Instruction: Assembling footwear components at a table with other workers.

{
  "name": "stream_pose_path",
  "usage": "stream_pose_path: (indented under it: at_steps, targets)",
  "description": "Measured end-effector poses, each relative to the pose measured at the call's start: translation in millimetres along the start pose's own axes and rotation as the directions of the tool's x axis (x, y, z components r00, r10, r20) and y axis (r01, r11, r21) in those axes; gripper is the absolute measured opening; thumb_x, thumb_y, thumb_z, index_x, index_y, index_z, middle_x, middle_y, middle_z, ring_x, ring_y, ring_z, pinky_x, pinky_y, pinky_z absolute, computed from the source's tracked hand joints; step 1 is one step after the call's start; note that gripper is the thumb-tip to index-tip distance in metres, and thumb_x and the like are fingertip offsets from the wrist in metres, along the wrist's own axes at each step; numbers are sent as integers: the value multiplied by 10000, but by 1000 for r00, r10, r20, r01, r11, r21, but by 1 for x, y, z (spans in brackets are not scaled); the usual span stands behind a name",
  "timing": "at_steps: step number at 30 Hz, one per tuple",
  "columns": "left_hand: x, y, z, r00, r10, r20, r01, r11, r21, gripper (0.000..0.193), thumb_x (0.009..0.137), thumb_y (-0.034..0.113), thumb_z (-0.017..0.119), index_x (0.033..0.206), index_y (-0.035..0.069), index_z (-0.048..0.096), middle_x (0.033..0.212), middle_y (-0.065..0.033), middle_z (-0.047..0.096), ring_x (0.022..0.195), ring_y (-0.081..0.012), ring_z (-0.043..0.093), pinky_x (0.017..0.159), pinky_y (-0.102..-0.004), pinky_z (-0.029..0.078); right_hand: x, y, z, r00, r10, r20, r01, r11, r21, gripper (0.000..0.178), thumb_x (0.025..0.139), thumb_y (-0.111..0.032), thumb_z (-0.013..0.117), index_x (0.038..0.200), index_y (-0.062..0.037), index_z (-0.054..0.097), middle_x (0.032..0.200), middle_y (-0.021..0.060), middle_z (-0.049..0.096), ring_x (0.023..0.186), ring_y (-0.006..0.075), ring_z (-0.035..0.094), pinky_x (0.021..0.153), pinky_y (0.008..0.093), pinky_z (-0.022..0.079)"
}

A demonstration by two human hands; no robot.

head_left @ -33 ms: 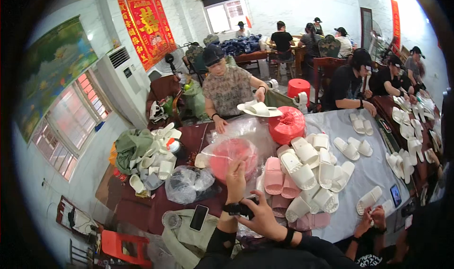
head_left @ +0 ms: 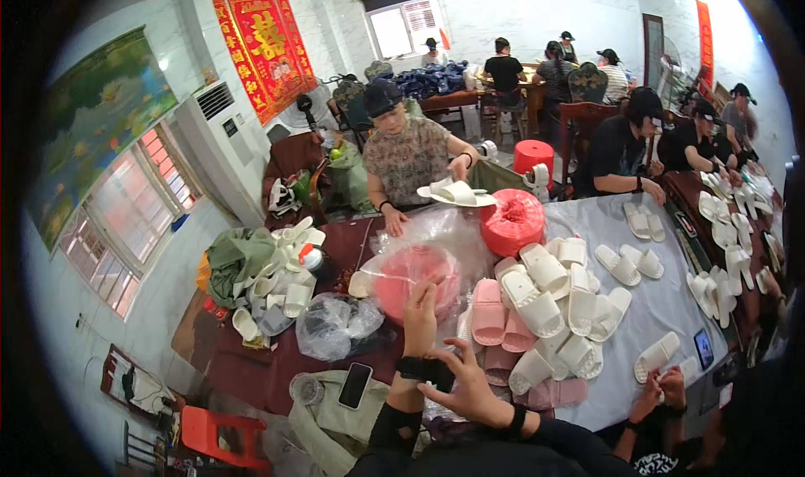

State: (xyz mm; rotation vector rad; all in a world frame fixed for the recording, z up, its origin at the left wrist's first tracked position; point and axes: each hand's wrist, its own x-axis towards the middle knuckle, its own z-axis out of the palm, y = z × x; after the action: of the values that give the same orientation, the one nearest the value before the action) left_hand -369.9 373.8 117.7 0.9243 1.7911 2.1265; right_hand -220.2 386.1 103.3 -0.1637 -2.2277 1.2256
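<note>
My left hand (head_left: 420, 319) is raised upright over the near table edge, its stretched fingers in front of a plastic-wrapped pink bundle (head_left: 417, 280). A small black device (head_left: 429, 371) sits strapped on my left wrist. Beside it, my right hand (head_left: 471, 386) has thumb and forefinger spread apart around the device, apparently without gripping it. Just to the right lie pink slippers (head_left: 488, 313) and a pile of white slippers (head_left: 545, 313). A phone (head_left: 355, 386) rests on a pale green cloth (head_left: 335, 422) left of my forearm.
Across the table a person (head_left: 411, 154) holds a white pair of slippers (head_left: 456, 193) beside a red twine roll (head_left: 512, 222). A clear plastic bag (head_left: 335, 328) and more white footwear (head_left: 293, 284) lie left. Co-workers sit along the right; a red stool (head_left: 222, 437) stands lower left.
My right forefinger has moved away from the black wrist device, widening the gap to the thumb. The whole view has shifted slightly.
</note>
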Motion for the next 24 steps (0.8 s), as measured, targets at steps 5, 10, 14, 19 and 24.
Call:
stream_pose_path:
  at_steps: [5, 10, 14, 19, 24]
  targets:
    - [9, 30, 2, 927, -277, 253, 368, 548, -751, 353, 928, 262, 434, 1187, 29, 491, 1240, -118, 511, 1112, -221, 484, 960, -347, 375, -8, -6, -2, 999, 6, 51, -42, 673, 739, 782, 687, -5, 754, 1316, -74, 294, 1299, 152, 333, 906, 158, 553, 752, 292, 509]
    - [-5, 47, 14, 883, 69, 464, 456, 106, -884, 368, 925, 283, 402, 1178, 57, 545, 1267, -141, 498, 1114, -263, 487, 957, -391, 375, -20, 1, -1, 995, -93, -16, 89, 865, 494, 872, 663, -119, 807, 1332, -83, 250, 1228, 110, 381, 939, 149, 527, 796, 307, 479]
    - [-18, 87, 33, 854, 222, 471, 496, -75, -865, 343, 922, 324, 434, 1171, 135, 575, 1059, -31, 556, 948, -195, 477, 870, -315, 355, -33, 16, 10, 992, 56, 111, -124, 573, 810, 930, 634, -154, 828, 1333, -52, 224, 1166, 72, 424, 1048, 175, 463, 919, 335, 363]
    - [-11, 122, 27, 708, 646, 284, 608, -353, -711, 395, 921, 468, 414, 1101, 163, 591, 844, 1, 549, 734, -130, 511, 757, -318, 400, -9, -27, -14, 986, -50, 157, -53, 805, 591, 1119, 566, -289, 866, 1381, -26, 146, 1324, 86, 326, 1265, 194, 295, 1030, 349, 239]
    - [1, 134, 31, 670, 718, 187, 647, -442, -622, 267, 942, 229, 398, 1105, 138, 589, 861, -63, 617, 734, -179, 570, 763, -354, 447, 4, -37, -20, 997, -76, 4, 61, 824, 564, 1039, 559, -294, 864, 1368, -19, 273, 1249, 68, 420, 1055, 169, 429, 925, 303, 333]
